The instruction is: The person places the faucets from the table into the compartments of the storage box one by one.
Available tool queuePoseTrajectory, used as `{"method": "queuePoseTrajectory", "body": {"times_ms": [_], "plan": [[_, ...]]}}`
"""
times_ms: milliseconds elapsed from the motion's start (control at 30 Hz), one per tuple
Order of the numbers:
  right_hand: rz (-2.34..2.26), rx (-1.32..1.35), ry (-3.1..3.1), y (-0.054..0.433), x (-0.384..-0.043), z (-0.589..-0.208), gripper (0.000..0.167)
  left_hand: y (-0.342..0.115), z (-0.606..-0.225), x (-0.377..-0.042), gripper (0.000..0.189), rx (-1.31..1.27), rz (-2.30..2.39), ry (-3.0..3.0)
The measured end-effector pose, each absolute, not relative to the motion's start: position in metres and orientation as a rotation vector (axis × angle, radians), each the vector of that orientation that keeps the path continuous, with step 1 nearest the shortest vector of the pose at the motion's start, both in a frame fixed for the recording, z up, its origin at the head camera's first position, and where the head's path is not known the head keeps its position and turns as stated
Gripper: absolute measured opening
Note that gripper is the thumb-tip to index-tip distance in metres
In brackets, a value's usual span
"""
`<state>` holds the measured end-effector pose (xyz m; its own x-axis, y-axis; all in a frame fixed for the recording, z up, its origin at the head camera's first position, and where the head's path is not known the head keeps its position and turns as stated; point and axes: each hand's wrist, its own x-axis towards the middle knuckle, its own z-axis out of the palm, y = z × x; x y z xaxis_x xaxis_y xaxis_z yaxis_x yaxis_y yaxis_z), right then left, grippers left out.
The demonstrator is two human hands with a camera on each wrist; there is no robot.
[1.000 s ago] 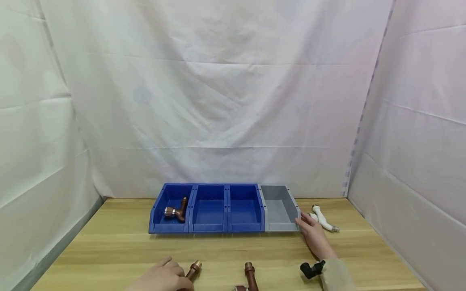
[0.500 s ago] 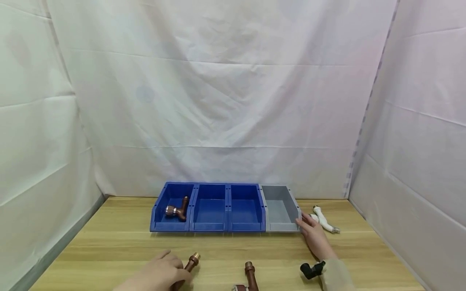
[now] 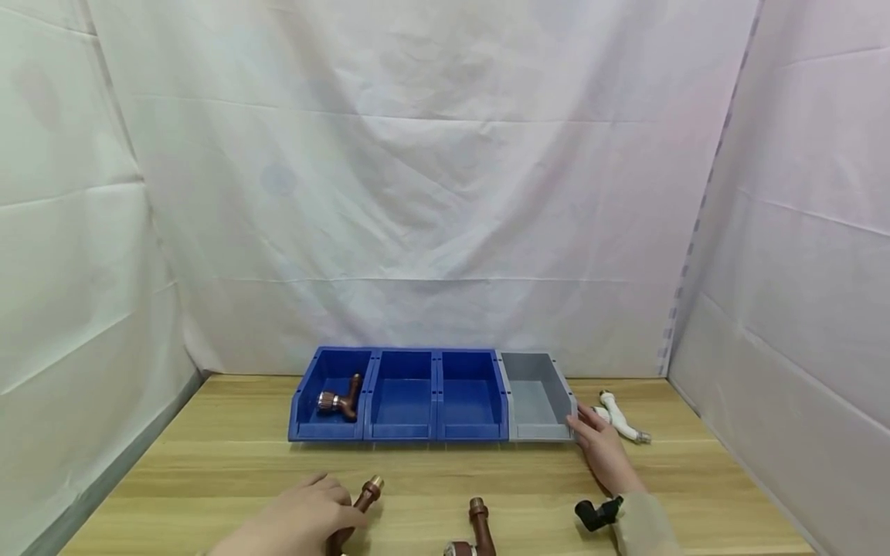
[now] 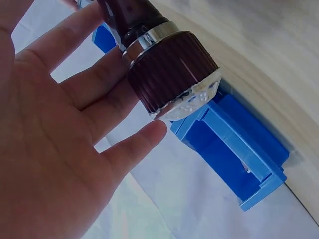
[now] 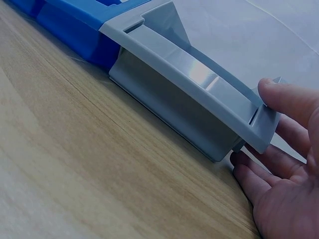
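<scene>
My left hand (image 3: 299, 517) grips a brown faucet (image 3: 365, 498) at the front of the table, its brass threaded end pointing away. In the left wrist view the faucet's ribbed knob (image 4: 172, 72) lies across my fingers. My right hand (image 3: 603, 455) holds the front right corner of the grey bin (image 3: 538, 431). The right wrist view has the thumb on the rim of that bin, with the other fingers along its outer side. Another brown faucet (image 3: 481, 529) lies at the front middle, partly cut off by the frame.
Several blue bins (image 3: 401, 432) stand in a row left of the grey one; the leftmost contains a brown faucet (image 3: 348, 403). A white faucet (image 3: 621, 419) lies right of the grey bin. Beside my right sleeve is a black elbow-shaped piece (image 3: 596, 513). White cloth (image 3: 445, 193) surrounds the table.
My left hand has moved slightly forward with the faucet, and more of its brown body shows. My right hand has stayed at the grey bin's corner.
</scene>
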<state>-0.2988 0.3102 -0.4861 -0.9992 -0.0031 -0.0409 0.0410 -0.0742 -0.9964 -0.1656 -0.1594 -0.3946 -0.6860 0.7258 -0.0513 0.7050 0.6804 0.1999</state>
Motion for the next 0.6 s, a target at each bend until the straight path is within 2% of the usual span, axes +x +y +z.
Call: {"method": "queuePoseTrajectory", "body": {"times_ms": [267,500,600], "plan": [[-2.28,0.062,2.102,0.311,-0.298,-0.489,0.071,-0.165,-0.386,-0.168,0.019,1.247,0.291,2.717],[-2.296,0.036,2.098,0.311,-0.298,-0.487,0.069,-0.166,-0.377,-0.166,0.024,1.157,0.344,2.718],[-2.303,0.006,2.093,0.311,-0.3,-0.488,0.069,-0.167,-0.378,-0.166,0.02,1.206,0.367,2.722]]}}
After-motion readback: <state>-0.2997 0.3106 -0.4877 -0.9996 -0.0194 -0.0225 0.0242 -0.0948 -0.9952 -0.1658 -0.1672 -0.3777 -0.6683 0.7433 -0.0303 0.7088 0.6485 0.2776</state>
